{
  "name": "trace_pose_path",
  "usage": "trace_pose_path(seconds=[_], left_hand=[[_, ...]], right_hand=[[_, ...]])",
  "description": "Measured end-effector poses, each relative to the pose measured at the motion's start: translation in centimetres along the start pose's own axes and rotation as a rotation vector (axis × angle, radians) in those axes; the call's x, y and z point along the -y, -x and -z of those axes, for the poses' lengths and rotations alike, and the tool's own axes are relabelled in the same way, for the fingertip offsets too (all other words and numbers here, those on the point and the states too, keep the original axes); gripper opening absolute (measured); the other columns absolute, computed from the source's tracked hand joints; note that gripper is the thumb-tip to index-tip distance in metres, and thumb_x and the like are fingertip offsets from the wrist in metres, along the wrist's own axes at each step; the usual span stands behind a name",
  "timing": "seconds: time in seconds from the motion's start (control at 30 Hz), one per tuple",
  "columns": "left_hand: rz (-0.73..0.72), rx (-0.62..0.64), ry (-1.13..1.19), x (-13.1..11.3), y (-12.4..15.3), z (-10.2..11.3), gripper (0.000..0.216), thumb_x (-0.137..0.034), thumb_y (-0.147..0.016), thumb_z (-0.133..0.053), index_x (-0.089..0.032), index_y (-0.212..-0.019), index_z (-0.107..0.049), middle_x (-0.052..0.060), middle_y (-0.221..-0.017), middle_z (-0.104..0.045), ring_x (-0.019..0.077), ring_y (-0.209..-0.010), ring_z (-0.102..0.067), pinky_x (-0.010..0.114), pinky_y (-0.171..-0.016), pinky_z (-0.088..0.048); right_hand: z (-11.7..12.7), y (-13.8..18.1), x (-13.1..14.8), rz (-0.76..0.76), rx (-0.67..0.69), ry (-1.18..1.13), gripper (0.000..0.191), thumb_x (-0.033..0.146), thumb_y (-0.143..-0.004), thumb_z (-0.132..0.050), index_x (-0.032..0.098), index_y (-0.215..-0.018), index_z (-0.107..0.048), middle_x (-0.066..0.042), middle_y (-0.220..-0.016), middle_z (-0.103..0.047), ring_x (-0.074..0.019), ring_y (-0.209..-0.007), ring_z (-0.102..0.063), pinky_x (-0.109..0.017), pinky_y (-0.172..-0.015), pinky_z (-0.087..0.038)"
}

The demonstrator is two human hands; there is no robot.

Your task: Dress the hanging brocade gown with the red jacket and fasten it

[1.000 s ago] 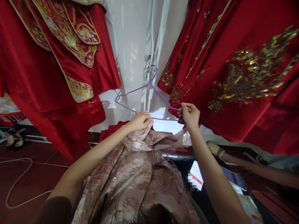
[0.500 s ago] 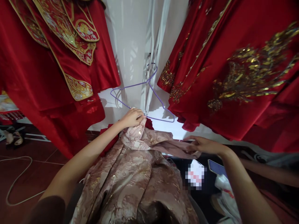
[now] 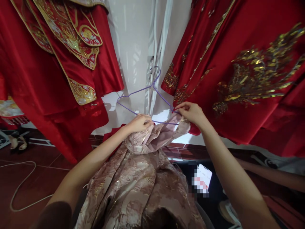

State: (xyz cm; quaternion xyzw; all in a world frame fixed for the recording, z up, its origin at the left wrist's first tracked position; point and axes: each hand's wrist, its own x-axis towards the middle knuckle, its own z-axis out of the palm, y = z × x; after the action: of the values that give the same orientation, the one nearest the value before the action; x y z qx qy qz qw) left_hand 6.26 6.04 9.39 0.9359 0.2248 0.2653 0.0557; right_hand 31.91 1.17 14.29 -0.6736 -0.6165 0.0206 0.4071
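Observation:
A dusty-pink brocade garment (image 3: 133, 178) with gold thread spreads over my lap, its upper part raised toward a purple wire hanger (image 3: 139, 91). My left hand (image 3: 142, 123) is closed on the garment's upper edge, right at the hanger's bottom bar; whether it also grips the bar I cannot tell. My right hand (image 3: 190, 111) pinches the other end of that edge by the hanger's right corner. The cloth there overlaps the corner and partly hides it. The hanger is tilted, its hook toward the white rails.
Red embroidered garments hang at left (image 3: 83, 70) and right (image 3: 214, 79). White metal rails (image 3: 152, 57) stand between them. A phone (image 3: 203, 178) lies on a dark surface at lower right, near another person's arm (image 3: 269, 173). A pale cable (image 3: 16, 190) crosses the floor.
My right hand has moved up and left, bringing the garment's edge to the hanger's right corner. My left hand keeps its grip, and the hanger has shifted slightly right.

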Motion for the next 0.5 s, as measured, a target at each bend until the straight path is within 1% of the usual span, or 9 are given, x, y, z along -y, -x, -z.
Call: trace_pose_path(seconds=[0.07, 0.17, 0.23, 0.3, 0.37, 0.43, 0.5], left_hand=[[-0.017, -0.003, 0.040, -0.6, -0.5, -0.5, 0.031, -0.031, -0.090, -0.039, -0.016, -0.075, -0.061, 0.003, -0.079, -0.061, 0.0148, -0.077, -0.055, 0.027, -0.076, -0.037], [-0.027, -0.022, 0.098, -1.3, -1.1, -1.0, 0.030, -0.031, -0.090, -0.040, -0.016, -0.073, -0.060, 0.003, -0.076, -0.060, 0.0134, -0.072, -0.053, 0.025, -0.070, -0.037], [-0.025, -0.046, 0.123, -1.5, -1.2, -1.1, 0.030, -0.031, -0.089, -0.041, -0.016, -0.073, -0.060, 0.003, -0.075, -0.059, 0.0126, -0.069, -0.052, 0.025, -0.069, -0.036], [-0.019, -0.059, 0.146, -1.6, -1.2, -1.0, 0.030, -0.031, -0.089, -0.041, -0.015, -0.072, -0.060, 0.002, -0.074, -0.059, 0.0119, -0.067, -0.051, 0.025, -0.068, -0.036], [-0.008, -0.057, 0.177, -1.4, -1.1, -0.8, 0.031, -0.031, -0.089, -0.040, -0.015, -0.071, -0.060, 0.002, -0.072, -0.058, 0.0114, -0.066, -0.051, 0.024, -0.068, -0.036], [-0.001, -0.051, 0.215, -1.2, -1.0, -0.6, 0.032, -0.032, -0.089, -0.040, -0.015, -0.072, -0.061, 0.002, -0.072, -0.059, 0.0111, -0.066, -0.051, 0.024, -0.068, -0.037], [0.009, -0.045, 0.248, -1.0, -1.1, -0.6, 0.033, -0.033, -0.089, -0.040, -0.015, -0.072, -0.061, 0.002, -0.073, -0.060, 0.0111, -0.066, -0.051, 0.024, -0.066, -0.037]], right_hand=[[-0.7, -1.0, 1.4, 0.074, -0.078, 0.079, 0.016, 0.018, -0.067, -0.057, 0.018, -0.078, -0.068, -0.003, -0.066, -0.064, -0.0161, -0.061, -0.057, -0.028, -0.061, -0.044], [-1.5, -2.1, 3.0, 0.188, -0.196, 0.164, 0.015, 0.016, -0.066, -0.056, 0.016, -0.077, -0.067, -0.007, -0.073, -0.065, -0.0208, -0.070, -0.060, -0.033, -0.071, -0.046], [-1.7, -2.4, 3.3, 0.226, -0.215, 0.156, 0.016, 0.017, -0.069, -0.054, 0.015, -0.079, -0.067, -0.010, -0.078, -0.065, -0.0229, -0.077, -0.061, -0.035, -0.075, -0.047], [-1.5, -2.3, 3.0, 0.214, -0.145, 0.087, 0.019, 0.022, -0.074, -0.054, 0.016, -0.088, -0.066, -0.009, -0.083, -0.066, -0.0228, -0.079, -0.062, -0.035, -0.076, -0.048], [-1.0, -1.8, 2.1, 0.196, -0.018, 0.001, 0.028, 0.031, -0.077, -0.057, 0.017, -0.100, -0.063, -0.008, -0.087, -0.067, -0.0222, -0.079, -0.063, -0.035, -0.074, -0.049], [-0.1, -1.2, 1.1, 0.218, 0.117, -0.064, 0.041, 0.039, -0.074, -0.062, 0.018, -0.110, -0.059, -0.008, -0.093, -0.067, -0.0227, -0.082, -0.063, -0.035, -0.074, -0.050], [0.8, -0.7, 0.0, 0.255, 0.260, -0.131, 0.050, 0.043, -0.073, -0.064, 0.020, -0.117, -0.056, -0.007, -0.101, -0.066, -0.0231, -0.086, -0.062, -0.035, -0.075, -0.051]])
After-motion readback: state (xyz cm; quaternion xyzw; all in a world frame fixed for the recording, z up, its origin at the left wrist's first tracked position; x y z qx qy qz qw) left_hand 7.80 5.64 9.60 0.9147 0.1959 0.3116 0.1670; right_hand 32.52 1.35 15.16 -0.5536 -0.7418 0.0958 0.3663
